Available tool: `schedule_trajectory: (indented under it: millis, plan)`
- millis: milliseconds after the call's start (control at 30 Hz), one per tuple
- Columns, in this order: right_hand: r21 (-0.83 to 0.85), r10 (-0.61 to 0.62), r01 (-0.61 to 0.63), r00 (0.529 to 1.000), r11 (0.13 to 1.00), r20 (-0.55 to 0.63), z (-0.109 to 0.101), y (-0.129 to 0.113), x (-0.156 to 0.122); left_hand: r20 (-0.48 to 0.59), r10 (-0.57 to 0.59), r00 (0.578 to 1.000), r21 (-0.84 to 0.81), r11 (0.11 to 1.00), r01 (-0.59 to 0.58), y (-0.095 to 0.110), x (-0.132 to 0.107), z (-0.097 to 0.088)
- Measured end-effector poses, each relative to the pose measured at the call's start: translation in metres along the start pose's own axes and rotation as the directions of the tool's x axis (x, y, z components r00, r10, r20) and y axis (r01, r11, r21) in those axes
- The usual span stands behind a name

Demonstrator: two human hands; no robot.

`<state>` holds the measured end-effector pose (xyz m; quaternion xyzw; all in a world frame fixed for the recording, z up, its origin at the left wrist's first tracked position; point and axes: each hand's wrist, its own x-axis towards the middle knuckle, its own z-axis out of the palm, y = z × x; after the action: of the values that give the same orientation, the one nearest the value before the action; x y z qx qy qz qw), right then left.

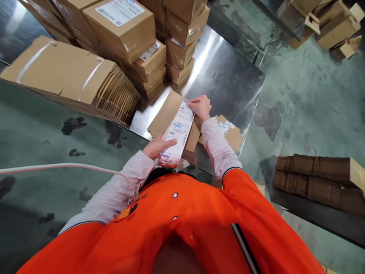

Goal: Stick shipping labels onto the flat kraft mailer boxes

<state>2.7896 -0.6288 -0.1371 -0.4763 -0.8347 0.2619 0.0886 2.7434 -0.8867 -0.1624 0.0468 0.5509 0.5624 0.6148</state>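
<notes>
A long white strip of shipping labels (pixel 178 133) lies over a flat brown cardboard piece (pixel 168 114) on a shiny steel table (pixel 228 83). My left hand (pixel 158 146) grips the strip's near end, thumb on top. At the strip's far end my right hand (pixel 201 106) pinches the top label with closed fingers. A small labelled cardboard box (pixel 230 133) sits just right of my right forearm.
Stacks of sealed labelled boxes (pixel 148 49) fill the table's far left. A strapped bundle of flattened cartons (pixel 74 80) lies to the left. More boxes (pixel 330 23) stand at the far right, and brown cardboard bundles (pixel 313 177) rest on a low surface at right. A white cable (pixel 57 166) crosses the left.
</notes>
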Motion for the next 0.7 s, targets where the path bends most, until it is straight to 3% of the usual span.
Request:
schedule_trajectory:
  millis: [200, 333, 400, 500, 533, 600, 633, 700]
  plan:
    - [-0.08, 0.003, -0.003, 1.0, 0.997, -0.001, 0.005, 0.006, 0.009, -0.008, -0.026, 1.0, 0.003, 1.0, 0.026, -0.001, 0.001, 0.0]
    - [-0.157, -0.013, 0.003, 0.998, 0.988, -0.067, 0.004, 0.005, 0.002, -0.023, -0.045, 0.999, 0.069, 0.997, 0.046, -0.025, -0.014, -0.012]
    - [-0.227, -0.143, 0.129, 0.989, 0.965, -0.048, 0.01, 0.003, -0.008, -0.037, -0.084, 0.996, 0.131, 0.987, 0.088, -0.043, -0.032, -0.026]
    - [-0.275, -0.397, 0.438, 0.897, 0.856, 0.193, 0.025, -0.001, -0.022, -0.047, -0.123, 0.991, 0.193, 0.973, 0.13, -0.06, -0.061, -0.054]
    - [-0.268, -0.429, 0.488, 0.868, 0.831, 0.249, 0.031, -0.003, -0.027, -0.047, -0.122, 0.991, 0.196, 0.972, 0.129, -0.06, -0.069, -0.062]
    - [-0.253, -0.438, 0.497, 0.862, 0.83, 0.254, 0.037, -0.008, -0.036, -0.057, -0.101, 0.993, 0.191, 0.975, 0.11, -0.048, -0.077, -0.073]
    - [-0.23, -0.455, 0.506, 0.858, 0.832, 0.241, 0.037, -0.01, -0.043, -0.08, -0.077, 0.994, 0.192, 0.977, 0.091, -0.038, -0.076, -0.074]
    - [-0.161, -0.552, 0.591, 0.802, 0.791, 0.229, 0.032, -0.011, -0.061, -0.166, 0.047, 0.985, 0.206, 0.978, -0.011, -0.013, -0.063, -0.069]
